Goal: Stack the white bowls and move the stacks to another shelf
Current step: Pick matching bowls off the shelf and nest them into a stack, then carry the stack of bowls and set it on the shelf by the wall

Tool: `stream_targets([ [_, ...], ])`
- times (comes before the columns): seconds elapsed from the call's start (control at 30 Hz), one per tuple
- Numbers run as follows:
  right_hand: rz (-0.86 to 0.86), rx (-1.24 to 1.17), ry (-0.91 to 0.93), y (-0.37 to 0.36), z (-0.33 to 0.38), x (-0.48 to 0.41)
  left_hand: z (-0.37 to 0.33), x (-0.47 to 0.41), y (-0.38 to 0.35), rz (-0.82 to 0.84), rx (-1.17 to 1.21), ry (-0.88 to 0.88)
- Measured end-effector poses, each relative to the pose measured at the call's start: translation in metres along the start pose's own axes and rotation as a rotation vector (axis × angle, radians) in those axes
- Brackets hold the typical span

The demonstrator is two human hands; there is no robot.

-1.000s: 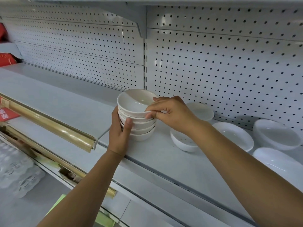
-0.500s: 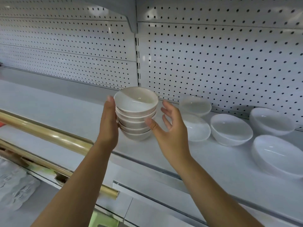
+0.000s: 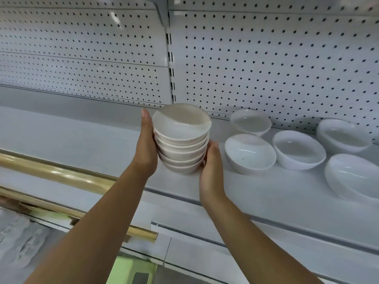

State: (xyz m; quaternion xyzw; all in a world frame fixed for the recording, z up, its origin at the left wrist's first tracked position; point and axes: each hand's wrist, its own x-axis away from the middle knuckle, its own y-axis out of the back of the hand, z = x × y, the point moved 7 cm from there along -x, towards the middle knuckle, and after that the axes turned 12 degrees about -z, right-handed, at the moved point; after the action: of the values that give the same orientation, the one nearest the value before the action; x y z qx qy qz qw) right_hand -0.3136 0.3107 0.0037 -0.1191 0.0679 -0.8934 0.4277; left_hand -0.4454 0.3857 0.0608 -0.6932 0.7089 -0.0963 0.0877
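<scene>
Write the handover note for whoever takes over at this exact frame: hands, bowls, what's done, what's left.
Left hand: pressed flat against the left side of the stack of bowls.
Right hand: supporting the stack low on its right.
Stack: about five small white bowls nested; whether it rests on the shelf is unclear.
Done: this stack is built.
Left: five loose bowls on the right to stack; all stacks go to another shelf.

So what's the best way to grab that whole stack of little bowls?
Grip the stack of small white bowls by its two flanks, as shown: the left hand presses flat along the left side up to the top rim, and the right hand cups the lower right. The nested bowls lean a little, so opposing palms, probably with some support low down, should keep them from sliding apart.
</scene>
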Motion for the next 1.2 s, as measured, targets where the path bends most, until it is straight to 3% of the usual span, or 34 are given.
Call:
stream_targets([
  [0.43, -0.187, -0.218, -0.169, -0.021, -0.008, -0.005, 0.009, -0.008, -0.001, -0.052, 0.044, 0.120],
  [0.7, -0.201, -0.192, -0.115, -0.021, 0.006, -0.001, 0.006, 0.005, -0.002, -0.098, 0.122, 0.145],
  [0.9, -0.145, -0.111, 0.039, -0.011, 0.032, 0.004, -0.012, 0.013, -0.005, -0.094, 0.146, 0.109],
  [1.07, -0.121, -0.201, 0.205, -0.001, 0.054, 0.019, -0.028, 0.026, -0.021, -0.059, 0.138, 0.098],
  [1.2, 0.013, -0.052, 0.351, 0.015, 0.073, 0.033, -0.039, 0.038, -0.037, 0.008, 0.087, 0.102],
])
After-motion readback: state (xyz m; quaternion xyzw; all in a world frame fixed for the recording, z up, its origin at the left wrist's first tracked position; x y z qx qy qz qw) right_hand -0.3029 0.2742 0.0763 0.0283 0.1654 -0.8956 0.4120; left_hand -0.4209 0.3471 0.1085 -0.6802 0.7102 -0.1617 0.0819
